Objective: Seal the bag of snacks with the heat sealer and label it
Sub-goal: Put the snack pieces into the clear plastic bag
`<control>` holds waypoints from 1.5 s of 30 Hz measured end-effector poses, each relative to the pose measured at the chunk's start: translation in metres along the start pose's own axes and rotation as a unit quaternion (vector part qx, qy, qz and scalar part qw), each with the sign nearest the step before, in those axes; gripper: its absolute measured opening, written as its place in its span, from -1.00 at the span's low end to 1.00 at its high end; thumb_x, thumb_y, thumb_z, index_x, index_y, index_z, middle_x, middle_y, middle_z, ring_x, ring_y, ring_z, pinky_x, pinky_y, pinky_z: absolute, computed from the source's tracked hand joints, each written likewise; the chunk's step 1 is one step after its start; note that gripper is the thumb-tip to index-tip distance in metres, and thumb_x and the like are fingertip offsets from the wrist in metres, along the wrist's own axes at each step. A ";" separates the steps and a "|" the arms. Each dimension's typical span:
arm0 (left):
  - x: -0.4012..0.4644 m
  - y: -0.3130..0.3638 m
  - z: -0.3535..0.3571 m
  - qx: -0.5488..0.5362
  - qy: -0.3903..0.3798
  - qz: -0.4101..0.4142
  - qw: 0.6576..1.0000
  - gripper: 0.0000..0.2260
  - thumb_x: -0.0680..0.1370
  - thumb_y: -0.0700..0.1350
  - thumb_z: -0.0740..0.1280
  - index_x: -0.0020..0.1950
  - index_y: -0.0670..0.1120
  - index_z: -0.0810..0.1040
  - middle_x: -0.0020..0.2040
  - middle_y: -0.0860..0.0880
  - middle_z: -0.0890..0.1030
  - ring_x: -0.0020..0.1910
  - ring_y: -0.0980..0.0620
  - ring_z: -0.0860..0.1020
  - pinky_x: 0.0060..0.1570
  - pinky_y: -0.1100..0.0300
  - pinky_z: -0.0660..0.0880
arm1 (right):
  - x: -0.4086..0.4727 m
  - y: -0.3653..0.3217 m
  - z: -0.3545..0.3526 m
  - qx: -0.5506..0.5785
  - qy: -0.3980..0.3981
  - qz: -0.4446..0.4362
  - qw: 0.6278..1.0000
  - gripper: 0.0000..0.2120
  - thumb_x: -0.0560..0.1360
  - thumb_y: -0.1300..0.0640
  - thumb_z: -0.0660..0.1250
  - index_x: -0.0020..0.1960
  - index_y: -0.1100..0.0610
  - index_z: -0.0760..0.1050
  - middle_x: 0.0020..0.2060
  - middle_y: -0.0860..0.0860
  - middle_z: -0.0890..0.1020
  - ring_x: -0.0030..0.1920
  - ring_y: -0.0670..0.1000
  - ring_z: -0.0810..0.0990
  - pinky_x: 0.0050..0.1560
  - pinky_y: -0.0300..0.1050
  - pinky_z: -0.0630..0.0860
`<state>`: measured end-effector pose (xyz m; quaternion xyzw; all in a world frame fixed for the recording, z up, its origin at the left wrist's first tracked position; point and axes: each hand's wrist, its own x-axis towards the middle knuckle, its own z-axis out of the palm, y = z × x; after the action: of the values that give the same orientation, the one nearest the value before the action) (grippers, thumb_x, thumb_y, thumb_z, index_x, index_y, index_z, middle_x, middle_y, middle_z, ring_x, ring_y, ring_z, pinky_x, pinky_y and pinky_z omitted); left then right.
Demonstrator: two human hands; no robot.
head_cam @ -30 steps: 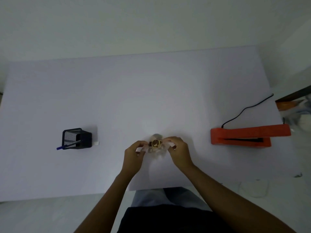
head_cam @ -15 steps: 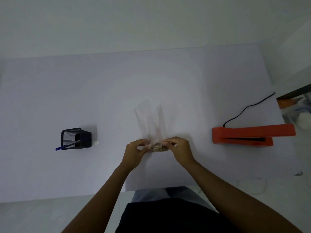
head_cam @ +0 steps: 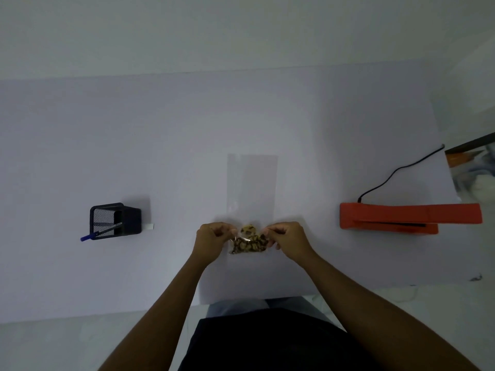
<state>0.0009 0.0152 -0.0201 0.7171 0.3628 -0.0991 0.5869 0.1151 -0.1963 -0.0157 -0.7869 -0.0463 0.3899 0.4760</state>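
Note:
A clear plastic bag (head_cam: pixel 251 188) lies flat on the white table (head_cam: pixel 160 145), its long empty part stretching away from me. Brown and yellow snacks (head_cam: pixel 249 242) fill its near end. My left hand (head_cam: pixel 213 236) pinches the bag's left side beside the snacks. My right hand (head_cam: pixel 286 236) pinches its right side. An orange heat sealer (head_cam: pixel 401 218) sits to the right, its jaw slightly apart and a black cord (head_cam: pixel 396 172) running off behind it. A small white label (head_cam: pixel 150 226) lies next to the pen holder.
A black mesh pen holder (head_cam: pixel 115 220) lies tipped on the left with a blue pen (head_cam: pixel 99 233) sticking out. Clutter shows past the table's right edge (head_cam: pixel 471 167). The near table edge runs just behind my forearms.
The bag was bunched between my hands, then stood upright, and now lies spread flat away from me. The snacks have come into plain view at the near end.

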 end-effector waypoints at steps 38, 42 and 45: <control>-0.024 0.016 0.057 0.530 -0.045 0.158 0.832 -0.55 0.50 0.10 0.39 0.35 0.01 0.45 0.23 -0.17 0.52 0.18 -0.18 0.50 0.08 0.00 0.52 | 0.012 0.000 0.006 -0.016 0.054 0.147 0.988 -0.63 0.51 -0.04 0.44 -0.30 0.24 0.62 -0.42 0.09 0.69 -0.52 0.02 0.60 -0.46 -0.15 0.53; -0.024 0.021 0.066 0.535 -0.024 0.134 0.834 -0.47 0.50 0.30 0.27 0.38 0.06 0.40 0.33 -0.17 0.44 0.22 -0.19 0.43 0.08 -0.04 0.48 | 0.016 -0.010 0.003 0.036 0.109 0.085 0.990 -0.64 0.57 0.02 0.36 -0.24 0.28 0.61 -0.38 0.13 0.68 -0.48 0.03 0.60 -0.42 -0.16 0.52; -0.024 0.023 0.069 0.538 -0.010 0.135 0.832 -0.41 0.45 0.36 0.30 0.37 0.06 0.41 0.35 -0.18 0.42 0.22 -0.21 0.42 0.08 -0.05 0.47 | 0.023 -0.020 0.004 0.098 0.092 0.052 0.990 -0.70 0.60 0.07 0.34 -0.16 0.28 0.65 -0.31 0.18 0.70 -0.36 0.10 0.68 -0.31 -0.07 0.58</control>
<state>0.0174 -0.0590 -0.0091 0.9603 0.1460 -0.2057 0.1194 0.1349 -0.1724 -0.0139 -0.7705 0.0772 0.3429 0.5317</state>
